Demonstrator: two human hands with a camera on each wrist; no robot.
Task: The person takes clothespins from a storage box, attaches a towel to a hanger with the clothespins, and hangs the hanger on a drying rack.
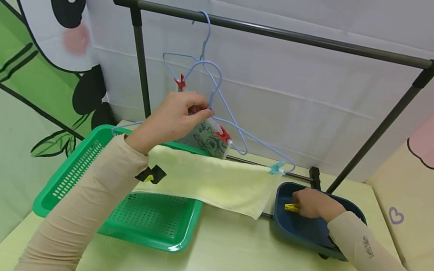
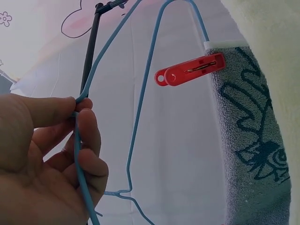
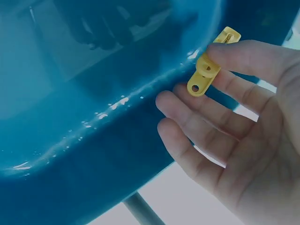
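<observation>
Head view faces forward-down — close by, left-wrist view shares its hanger [image 1: 252, 135], right-wrist its basin [image 1: 300, 227].

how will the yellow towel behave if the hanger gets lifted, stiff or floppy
The towel is probably floppy: its lower edge looks slightly wavy. It may swing or sag, since its lower edge hangs free while a blue clip holds its upper right corner to the hanger.

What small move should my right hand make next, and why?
Perhaps lift the yellow clip from the basin toward the yellow towel: the right hand pinches it, and a blue clip fastens the towel's right corner; its left corner is hidden.
</observation>
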